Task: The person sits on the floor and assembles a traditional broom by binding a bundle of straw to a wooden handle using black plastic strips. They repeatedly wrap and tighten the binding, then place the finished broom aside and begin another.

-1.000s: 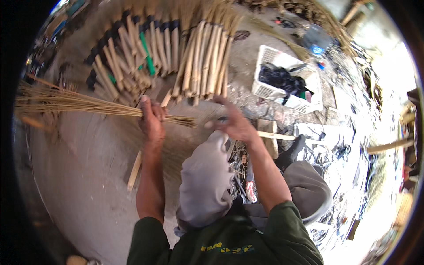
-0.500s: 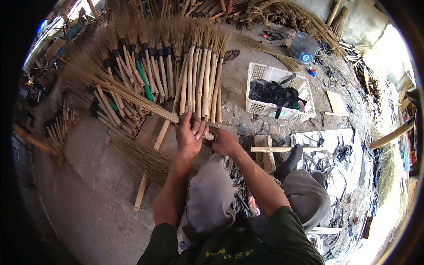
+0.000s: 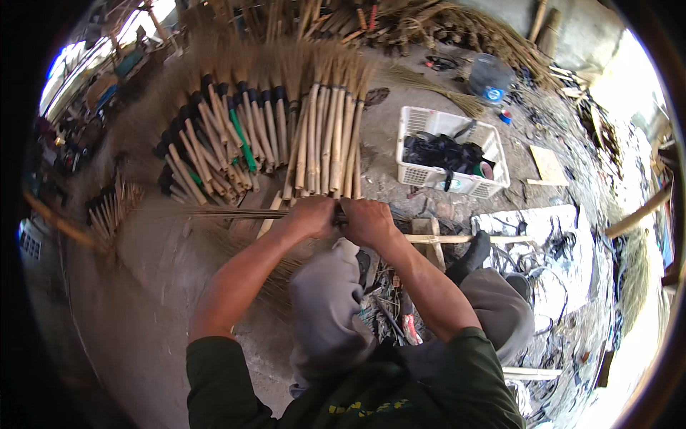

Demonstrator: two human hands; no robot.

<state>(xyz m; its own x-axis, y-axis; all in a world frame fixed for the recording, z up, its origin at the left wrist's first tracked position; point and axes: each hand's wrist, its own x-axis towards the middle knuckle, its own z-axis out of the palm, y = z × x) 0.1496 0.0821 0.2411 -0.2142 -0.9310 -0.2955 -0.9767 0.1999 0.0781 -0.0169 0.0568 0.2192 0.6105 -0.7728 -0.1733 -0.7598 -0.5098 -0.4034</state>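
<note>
Clock centre: the two fists, with 12 o'clock straight ahead of the person.
Hands: two, set knuckle to knuckle above the raised knee. The left hand [image 3: 314, 217] is clamped on the straw; the right hand [image 3: 366, 220] curls against it, its fingers hidden, so I cannot tell what they clamp on.
Straw bundle: one, its butt end at the fists, its blurred stalks [image 3: 250, 213] running level toward 9 o'clock.
Brooms done: judging by dark collars and fitted handles, the dark-collared brooms [image 3: 214, 146] at 10 o'clock look complete; well over a dozen, too overlapped for an exact count.
Pale-handled brooms: the group [image 3: 325, 143] at 12 o'clock also has its handles in; seven or eight, overlapping.
Work left: the bundle in hand shows no handle, so it seems at an early stage; loose straw [image 3: 279, 284] lies at 8 o'clock, its stalks uncountable.
Green handle: one plain [image 3: 241, 136] at 10 o'clock, among the dark-collared ones; other green bits are too small to tell.
White crate: one [image 3: 418, 175], at 2 o'clock, holding a heap of black strips [image 3: 439, 151] and one tape roll [image 3: 486, 170].
Clear jug: one [image 3: 491, 75], between 1 and 2 o'clock.
Bamboo stick: one [image 3: 454, 239], toward 3 o'clock, lying across one wooden block [image 3: 436, 256].
</note>
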